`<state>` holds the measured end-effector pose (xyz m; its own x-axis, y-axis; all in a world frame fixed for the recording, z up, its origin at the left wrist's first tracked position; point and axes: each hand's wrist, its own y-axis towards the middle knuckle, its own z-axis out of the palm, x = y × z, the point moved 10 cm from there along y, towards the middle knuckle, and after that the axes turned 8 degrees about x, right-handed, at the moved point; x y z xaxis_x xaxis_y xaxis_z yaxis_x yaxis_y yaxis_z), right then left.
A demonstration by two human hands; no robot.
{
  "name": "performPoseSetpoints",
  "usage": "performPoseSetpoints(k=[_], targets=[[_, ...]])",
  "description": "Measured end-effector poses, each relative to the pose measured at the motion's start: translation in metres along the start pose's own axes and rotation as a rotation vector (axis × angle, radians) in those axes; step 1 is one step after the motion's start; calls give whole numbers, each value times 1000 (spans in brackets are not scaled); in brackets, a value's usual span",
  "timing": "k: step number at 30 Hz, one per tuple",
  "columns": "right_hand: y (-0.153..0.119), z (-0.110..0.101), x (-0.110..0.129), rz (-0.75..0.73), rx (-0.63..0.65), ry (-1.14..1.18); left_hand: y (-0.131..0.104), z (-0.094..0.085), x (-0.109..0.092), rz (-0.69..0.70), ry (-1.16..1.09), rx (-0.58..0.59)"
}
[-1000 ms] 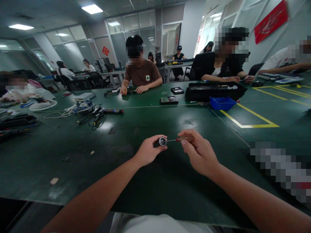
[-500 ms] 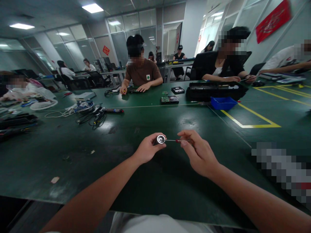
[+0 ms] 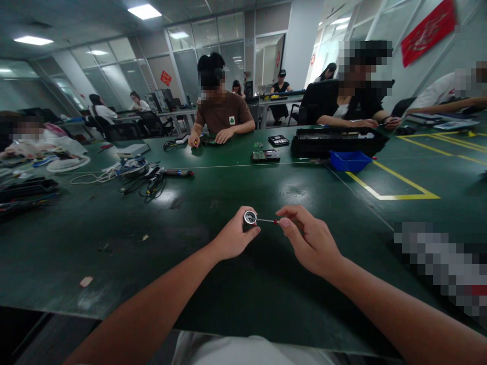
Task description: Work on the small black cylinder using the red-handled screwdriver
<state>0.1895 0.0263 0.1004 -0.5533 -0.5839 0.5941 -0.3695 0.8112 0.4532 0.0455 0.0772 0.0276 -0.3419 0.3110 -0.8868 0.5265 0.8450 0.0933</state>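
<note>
My left hand (image 3: 236, 234) is wrapped around a small round part (image 3: 250, 217) with a bright metallic rim, its open face towards me. My right hand (image 3: 310, 238) holds a thin screwdriver (image 3: 266, 220) by its red end, between thumb and fingers. The screwdriver lies level, and its metal shaft reaches left to the face of the round part. Where the tip sits inside is too small to tell. Both hands are above the green table (image 3: 213, 284).
Cables (image 3: 152, 182) and a dark rod-like tool (image 3: 178, 173) lie at the left. Ahead are a circuit-board drive (image 3: 265, 155), a blue bin (image 3: 350, 160) and a long black housing (image 3: 335, 142). A person (image 3: 224, 111) works opposite; others sit around.
The round part and my left hand have shifted slightly left and turned a little. The screwdriver has moved slightly left, and my right fingers have changed position slightly on it.
</note>
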Motion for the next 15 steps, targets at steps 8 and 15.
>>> performPoseSetpoints(k=[8,15], targets=[[0,-3,1,8,-22,-9,2,3,-5,16,48,21],[-1,-3,2,7,-22,-21,1,1,-7,23,-29,15]])
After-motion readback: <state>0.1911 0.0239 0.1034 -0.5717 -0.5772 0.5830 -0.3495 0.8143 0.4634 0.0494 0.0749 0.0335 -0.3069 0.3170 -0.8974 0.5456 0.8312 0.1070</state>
